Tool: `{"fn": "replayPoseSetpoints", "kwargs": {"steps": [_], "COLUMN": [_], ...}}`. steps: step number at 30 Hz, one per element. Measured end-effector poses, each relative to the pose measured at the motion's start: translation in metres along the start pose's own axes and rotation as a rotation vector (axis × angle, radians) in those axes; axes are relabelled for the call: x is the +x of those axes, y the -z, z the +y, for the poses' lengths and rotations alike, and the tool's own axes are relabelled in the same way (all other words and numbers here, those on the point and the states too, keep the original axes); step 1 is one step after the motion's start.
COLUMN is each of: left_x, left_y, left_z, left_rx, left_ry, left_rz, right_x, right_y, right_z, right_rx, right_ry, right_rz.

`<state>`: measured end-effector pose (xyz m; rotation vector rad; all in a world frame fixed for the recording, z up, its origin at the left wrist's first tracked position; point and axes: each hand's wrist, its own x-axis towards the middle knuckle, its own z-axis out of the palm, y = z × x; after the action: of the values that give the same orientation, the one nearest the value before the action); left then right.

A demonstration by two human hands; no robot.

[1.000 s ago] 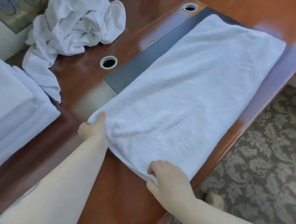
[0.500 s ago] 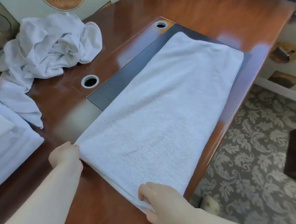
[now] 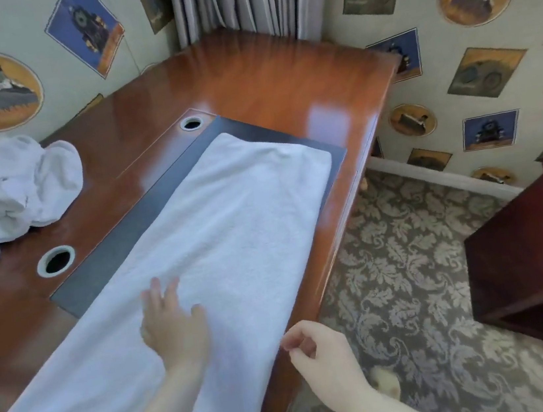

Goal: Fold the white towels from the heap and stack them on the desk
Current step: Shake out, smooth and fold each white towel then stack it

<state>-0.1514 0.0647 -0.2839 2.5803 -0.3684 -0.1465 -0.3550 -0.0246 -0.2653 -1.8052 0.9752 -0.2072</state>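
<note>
- Bright, soft daylight; pale glare patches sheen the polished desk (image 3: 267, 78) at its far right.
- Shadows faint and diffuse.
- Slight motion blur throughout; wallpaper pictures smeared.
- Wide-angle bending curves the frame's edges.

Left hand (image 3: 172, 326): off the near towel (image 3: 201, 256) corner, now flat on its top, fingers toward 12 o'clock.
Right hand (image 3: 316, 348): released the near edge, loosely curled past the 3 o'clock side.
</note>
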Motion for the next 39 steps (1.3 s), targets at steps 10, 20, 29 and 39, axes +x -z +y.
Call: {"fn": "replayPoseSetpoints", "kwargs": {"steps": [10, 20, 29, 39], "left_x": [0.005, 0.076, 0.116, 0.112], "left_y": [-0.129, -0.144, -0.189, -0.218], "left_z": [0.192, 0.245, 0.280, 0.334], "left_rx": [0.098, -0.033, -0.001, -0.189], "left_ry": [-0.029, 0.186, 0.318, 0.385], "left_rz": [-0.297, -0.052, -0.041, 0.433], "right_x": [0.138, 0.277, 0.397, 0.478], "right_y": [0.135, 0.151, 0.182, 0.197], "right_z": [0.012, -0.020, -0.030, -0.044], "right_rx": [-0.095, -0.141, -0.459, -0.151], "right_ry": [0.170, 0.252, 0.231, 0.218], "right_rz": [-0.186, -0.426, -0.203, -0.854]}}
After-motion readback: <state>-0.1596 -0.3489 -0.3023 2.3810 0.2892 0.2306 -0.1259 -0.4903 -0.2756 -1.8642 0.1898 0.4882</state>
